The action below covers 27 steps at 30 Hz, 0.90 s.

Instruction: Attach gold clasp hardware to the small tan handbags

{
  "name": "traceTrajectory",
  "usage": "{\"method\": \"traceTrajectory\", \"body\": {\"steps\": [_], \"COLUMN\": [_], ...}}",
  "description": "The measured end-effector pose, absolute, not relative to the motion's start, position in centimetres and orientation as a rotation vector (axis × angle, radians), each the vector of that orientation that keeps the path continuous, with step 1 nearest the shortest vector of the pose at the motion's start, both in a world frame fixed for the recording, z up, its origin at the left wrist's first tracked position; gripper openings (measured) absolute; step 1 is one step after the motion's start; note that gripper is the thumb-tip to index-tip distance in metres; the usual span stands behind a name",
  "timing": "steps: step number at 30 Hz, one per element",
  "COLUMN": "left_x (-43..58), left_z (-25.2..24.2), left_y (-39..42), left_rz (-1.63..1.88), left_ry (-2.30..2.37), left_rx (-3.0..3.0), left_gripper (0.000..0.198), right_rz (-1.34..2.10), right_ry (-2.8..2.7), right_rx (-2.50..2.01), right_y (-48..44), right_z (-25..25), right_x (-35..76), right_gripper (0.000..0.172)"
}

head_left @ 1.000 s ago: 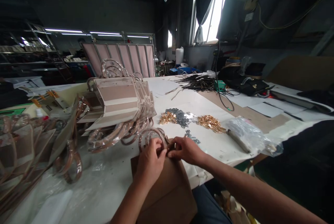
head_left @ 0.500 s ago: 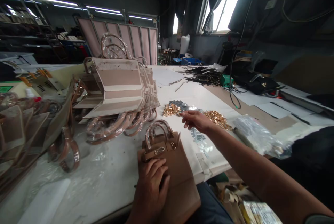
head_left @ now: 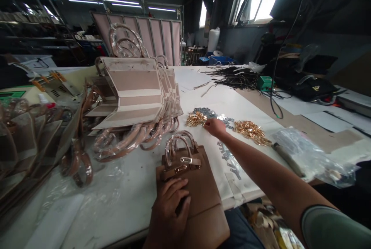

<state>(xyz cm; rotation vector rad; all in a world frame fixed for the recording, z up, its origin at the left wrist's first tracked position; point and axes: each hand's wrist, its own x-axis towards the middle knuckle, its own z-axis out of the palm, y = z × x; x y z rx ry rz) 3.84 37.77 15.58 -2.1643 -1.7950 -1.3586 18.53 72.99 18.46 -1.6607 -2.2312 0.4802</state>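
A brown handbag with plastic-wrapped handles lies at the table's front edge, its two small straps bearing gold-coloured metal fittings. Across its left front lies my left hand, fingers extended on the leather and thumb apart. My right hand reaches forward to the near right edge of a small heap of gold-coloured metal pieces. Its fingers are drawn together in a pinch; what is between the fingertips is too small to make out. Grey metal plates lie just behind, and more flat plates lie below my right forearm.
A second heap of gold-coloured pieces lies right of my right hand, beside a clear plastic bag. Stacked beige bag panels with wrapped handles stand to the left. Black strips and a green box lie farther back.
My right hand's fingers have come together at the gold-coloured heap, where they were looser before. The handbag's right strap now lies across its front. The whole view has shifted slightly.
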Motion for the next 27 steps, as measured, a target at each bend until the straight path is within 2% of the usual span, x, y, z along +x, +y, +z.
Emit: {"method": "traceTrajectory", "body": {"steps": [5, 9, 14, 18, 27], "left_x": [3.6, 3.3, 3.1, 3.2, 3.4], "left_z": [15.3, 16.2, 18.5, 18.5, 17.0], "left_y": [37.8, 37.5, 37.3, 37.7, 37.8], "left_rz": [-1.384, -1.549, -2.139, -2.496, -2.557], "left_ry": [-1.832, -2.018, -2.42, -2.377, -2.376], "left_rx": [-2.162, -2.149, -2.052, -1.911, -1.71], "left_gripper": [0.013, 0.008, 0.034, 0.041, 0.041], "right_rz": [0.479, 0.622, 1.015, 1.095, 1.19], "right_ry": [-2.229, -2.168, -1.98, -1.951, -1.878], "right_rx": [-1.467, -1.123, -0.538, -0.426, -0.444], "right_y": [70.4, 63.0, 51.0, 46.8, 47.1], "right_z": [20.7, 23.3, 22.4, 19.9, 18.2], "right_x": [19.4, 20.5, 20.3, 18.8, 18.6], "right_gripper": [0.004, 0.003, 0.007, 0.005, 0.018]}}
